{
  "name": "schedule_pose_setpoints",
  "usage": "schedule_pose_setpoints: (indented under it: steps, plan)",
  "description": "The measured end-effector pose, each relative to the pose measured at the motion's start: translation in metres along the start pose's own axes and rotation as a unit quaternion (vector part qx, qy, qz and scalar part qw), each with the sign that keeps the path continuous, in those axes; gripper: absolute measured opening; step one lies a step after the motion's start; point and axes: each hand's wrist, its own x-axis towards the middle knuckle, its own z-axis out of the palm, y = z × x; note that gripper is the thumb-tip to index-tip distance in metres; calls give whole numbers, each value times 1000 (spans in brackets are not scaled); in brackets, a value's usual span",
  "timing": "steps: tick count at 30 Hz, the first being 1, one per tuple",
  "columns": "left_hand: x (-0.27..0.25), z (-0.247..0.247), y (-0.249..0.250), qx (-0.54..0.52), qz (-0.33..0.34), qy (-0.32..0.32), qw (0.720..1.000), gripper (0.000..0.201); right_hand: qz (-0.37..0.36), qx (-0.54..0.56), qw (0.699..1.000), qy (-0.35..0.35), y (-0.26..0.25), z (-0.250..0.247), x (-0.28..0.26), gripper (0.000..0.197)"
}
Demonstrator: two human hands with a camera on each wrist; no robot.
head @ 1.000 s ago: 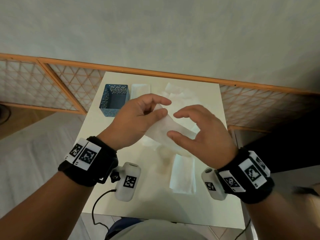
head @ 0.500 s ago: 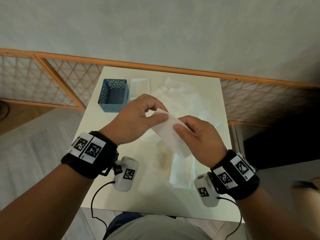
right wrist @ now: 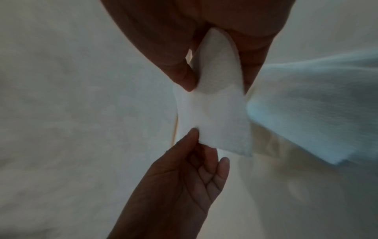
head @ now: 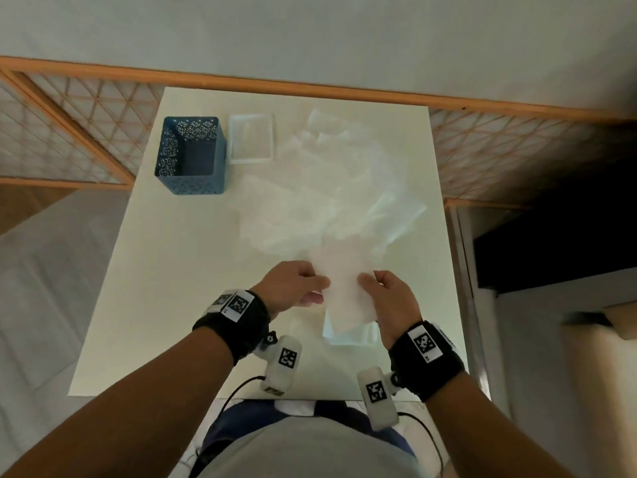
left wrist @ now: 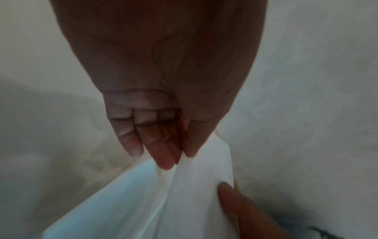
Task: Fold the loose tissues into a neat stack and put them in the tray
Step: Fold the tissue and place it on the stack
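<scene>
Both hands have drawn back toward the table's (head: 144,305) near edge, carrying the folded tissue (head: 344,288) with them. Left hand (head: 293,288) and right hand (head: 389,298) each pinch it above a folded stack (head: 348,334). Loose tissues (head: 327,188) lie beyond; clear tray (head: 251,138) and blue basket (head: 191,155) stand farther beyond.

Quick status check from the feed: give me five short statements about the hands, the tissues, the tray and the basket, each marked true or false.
1. Both the left hand and the right hand pinch one folded tissue. True.
2. The blue basket holds folded tissues. False: nothing shows inside it.
3. The clear tray stands right of the basket. True.
4. No loose tissues remain. False: a pile lies mid-table.
5. A folded stack lies under the held tissue. True.
</scene>
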Motion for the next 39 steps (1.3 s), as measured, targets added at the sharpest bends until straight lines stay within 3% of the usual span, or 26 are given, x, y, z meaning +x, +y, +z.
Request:
schedule_pose_setpoints:
  steps: [3, 6, 9, 16, 20, 26, 30, 33, 39]
  plan:
    - [22, 21, -29, 60, -11, 32, 998, 15, 21, -79, 996, 27, 36, -5, 16, 12]
    - [38, 36, -43, 164, 18, 70, 984, 26, 25, -152, 987, 38, 57, -12, 29, 14]
    - [49, 45, -48, 213, 32, 90, 972, 20, 26, -222, 974, 39, 68, -18, 39, 15]
    - [60, 60, -63, 220, 8, 128, 967, 17, 48, -284, 957, 41, 83, -22, 55, 17]
    - [50, 64, -64, 186, 10, 184, 965, 25, 43, -295, 954, 41, 83, -24, 52, 22]
    - [50, 67, -67, 192, -20, 157, 969, 20, 36, -321, 946, 26, 80, -27, 53, 30]
    - [46, 57, -66, 176, -26, 159, 971, 14, -16, -347, 937, 43, 56, -35, 64, 39]
    - [37, 39, -70, 175, -23, 148, 973, 13, -80, -372, 923, 53, 26, -38, 87, 32]
    - [9, 5, -83, 171, -21, 139, 975, 33, -211, -472, 856, -16, -37, -6, 150, 20]
